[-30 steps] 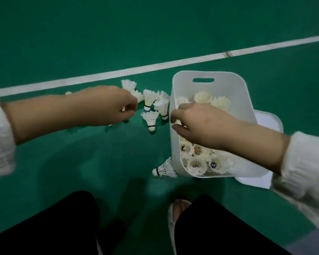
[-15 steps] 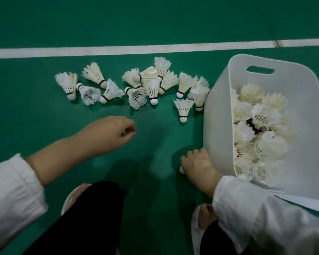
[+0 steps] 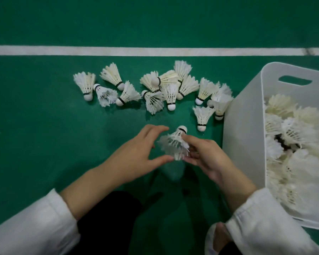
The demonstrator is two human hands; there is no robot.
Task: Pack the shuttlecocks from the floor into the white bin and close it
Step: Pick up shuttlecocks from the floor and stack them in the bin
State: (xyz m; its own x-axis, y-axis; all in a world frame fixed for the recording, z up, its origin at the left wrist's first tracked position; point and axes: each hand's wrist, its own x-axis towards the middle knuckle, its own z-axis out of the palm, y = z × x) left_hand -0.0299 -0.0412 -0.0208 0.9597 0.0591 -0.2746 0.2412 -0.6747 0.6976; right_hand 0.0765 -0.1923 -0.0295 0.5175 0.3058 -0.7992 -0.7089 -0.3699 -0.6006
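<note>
The right hand (image 3: 208, 159) pinches 1 shuttlecock (image 3: 175, 144) by its feather skirt, fingers curled around the right side of the feathers, with the cork end pointing away from the person. The left hand (image 3: 136, 153) is spread wide in a loose curve beside it, with the thumb tip touching the near edge of the feathers and the fingers arched over the left side, not closed on anything. The 2 hands meet over the green floor (image 3: 44, 144), just left of the white bin (image 3: 241, 129). The bin stands open and is heaped with shuttlecocks (image 3: 293, 135). More than 10 loose shuttlecocks (image 3: 155, 89) lie in a ragged row on the floor beyond the hands; the rightmost ones are just beside the bin's wall. Behind them a white line (image 3: 155, 51) crosses the floor. Both forearms wear white sleeves (image 3: 35, 227).
</note>
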